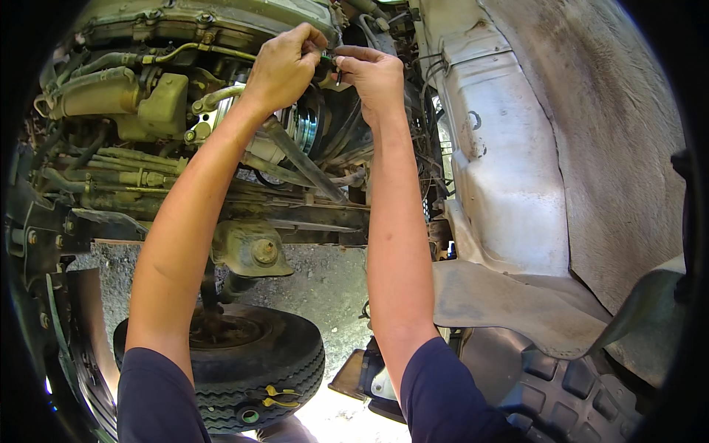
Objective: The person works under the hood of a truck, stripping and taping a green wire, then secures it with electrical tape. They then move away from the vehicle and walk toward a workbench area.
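Observation:
Both my arms reach up over the engine, and the hands nearly meet at the top. My left hand (286, 65) is closed in a pinch, its fingertips at a small dark piece with a bit of green; the fingers hide most of it. Right beside it, my right hand (375, 80) pinches a thin dark wire (339, 77) between thumb and fingers, a short pale-tipped end hanging below. Behind the hands are a ribbed pulley (306, 129) and a black hose (303, 159).
Below stands a tire (258, 362); yellow-handled pliers (281, 397) and a black tape roll (249, 415) with a green core rest on it. Engine pipes (133, 166) and a metal beam (295, 215) fill the left. A silver panel (509, 148) and a bent mat (517, 306) bound the right.

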The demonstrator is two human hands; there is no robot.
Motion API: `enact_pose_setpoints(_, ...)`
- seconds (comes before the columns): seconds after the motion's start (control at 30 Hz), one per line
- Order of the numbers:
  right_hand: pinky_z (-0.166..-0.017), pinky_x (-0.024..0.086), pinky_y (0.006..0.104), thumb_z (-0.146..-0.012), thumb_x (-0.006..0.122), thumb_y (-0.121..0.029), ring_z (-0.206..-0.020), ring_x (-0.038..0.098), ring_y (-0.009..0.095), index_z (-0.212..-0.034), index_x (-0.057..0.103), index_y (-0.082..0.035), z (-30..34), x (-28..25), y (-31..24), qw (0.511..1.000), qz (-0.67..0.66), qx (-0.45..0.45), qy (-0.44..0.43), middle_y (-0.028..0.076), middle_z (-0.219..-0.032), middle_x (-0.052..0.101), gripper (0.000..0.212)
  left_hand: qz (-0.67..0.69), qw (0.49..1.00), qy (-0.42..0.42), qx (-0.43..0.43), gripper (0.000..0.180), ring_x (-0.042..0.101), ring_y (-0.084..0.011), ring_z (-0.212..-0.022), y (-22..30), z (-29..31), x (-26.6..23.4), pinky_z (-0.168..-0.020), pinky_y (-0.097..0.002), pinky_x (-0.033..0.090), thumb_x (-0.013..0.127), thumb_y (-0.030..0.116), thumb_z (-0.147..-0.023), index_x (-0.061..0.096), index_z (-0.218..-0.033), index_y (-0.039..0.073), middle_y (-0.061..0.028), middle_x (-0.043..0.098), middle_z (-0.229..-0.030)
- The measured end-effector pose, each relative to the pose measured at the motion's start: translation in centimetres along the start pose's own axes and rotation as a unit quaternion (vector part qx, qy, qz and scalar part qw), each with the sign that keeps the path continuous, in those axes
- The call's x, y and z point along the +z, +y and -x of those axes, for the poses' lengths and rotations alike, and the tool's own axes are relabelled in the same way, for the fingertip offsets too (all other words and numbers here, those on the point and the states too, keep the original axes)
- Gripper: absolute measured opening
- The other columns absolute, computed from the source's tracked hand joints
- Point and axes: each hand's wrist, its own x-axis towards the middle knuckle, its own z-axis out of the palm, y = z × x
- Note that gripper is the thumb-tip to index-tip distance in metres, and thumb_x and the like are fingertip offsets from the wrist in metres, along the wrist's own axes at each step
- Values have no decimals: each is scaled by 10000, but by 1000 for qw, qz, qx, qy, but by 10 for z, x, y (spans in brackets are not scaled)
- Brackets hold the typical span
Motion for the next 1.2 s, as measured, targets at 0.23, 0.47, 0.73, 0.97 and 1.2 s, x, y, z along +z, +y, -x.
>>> enact_pose_setpoints(0.23, -682, 608, 300, -873, 723, 34, -714, 709, 219, -1073, 710, 136, -2, -7, -5, 997, -65, 31, -24, 153, -917, 735, 225, -122, 972, 40, 198, 183, 647, -308, -964, 14, 6, -1, -864, -410, 518, 772, 109, -812, 731, -985, 66, -83, 721, -950)
enact_pose_setpoints(0.47, -687, 613, 286, -890, 715, 43, -725, 708, 198, -1104, 713, 128, 1, -1, -6, 998, -55, 28, -21, 154, -939, 737, 230, -129, 974, 62, 174, 109, 652, -316, -900, 11, 7, -1, -803, -420, 515, 753, 118, -861, 736, -941, 44, -95, 722, -879)
enact_pose_setpoints(0.73, -703, 621, 283, -908, 708, 29, -782, 726, 171, -1160, 714, 95, 6, 5, -3, 999, -2, 4, -40, 136, -972, 754, 261, -114, 987, 60, 92, 171, 680, -363, -922, 7, 7, -1, -842, -494, 517, 708, 237, -910, 735, -921, 69, -125, 737, -896)
enact_pose_setpoints(0.97, -642, 594, 264, -903, 695, 49, -736, 719, 148, -1169, 698, 87, 14, 4, 2, 999, -3, -34, -30, 128, -962, 753, 269, -163, 986, 15, 42, 251, 689, -419, -906, 9, 6, -2, -809, -517, 526, 625, 283, -986, 722, -960, 53, -204, 731, -904)
enact_pose_setpoints(1.2, -679, 605, 274, -900, 737, 62, -767, 729, 183, -1132, 670, 97, 0, 17, 6, 996, -50, -59, 51, 139, -981, 744, 245, -94, 993, -69, 2, 280, 706, -385, -774, 14, 9, -9, -751, -488, 528, 575, 271, -1020, 701, -953, 30, -179, 714, -752)
